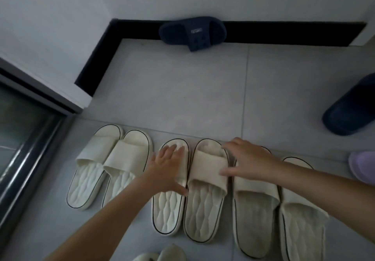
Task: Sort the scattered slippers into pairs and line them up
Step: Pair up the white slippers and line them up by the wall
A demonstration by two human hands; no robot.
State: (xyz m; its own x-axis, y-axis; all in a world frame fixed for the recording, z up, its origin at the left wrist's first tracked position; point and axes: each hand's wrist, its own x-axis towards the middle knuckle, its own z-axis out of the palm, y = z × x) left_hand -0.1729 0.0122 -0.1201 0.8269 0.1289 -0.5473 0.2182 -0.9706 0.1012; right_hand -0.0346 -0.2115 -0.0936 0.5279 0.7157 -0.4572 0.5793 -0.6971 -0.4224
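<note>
Meeting black skirting (284, 33), grey floor tiles (182, 98) carry cream slippers (205, 210).

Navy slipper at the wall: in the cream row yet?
No, the navy slipper lies sideways against the black baseboard, apart from the cream slippers in their row.

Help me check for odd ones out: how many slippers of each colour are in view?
Cream slippers: 8 (6 in the row, 2 cut off at the bottom edge)
Navy slippers: 2
Lilac slipper: 1
Total: 11
</note>
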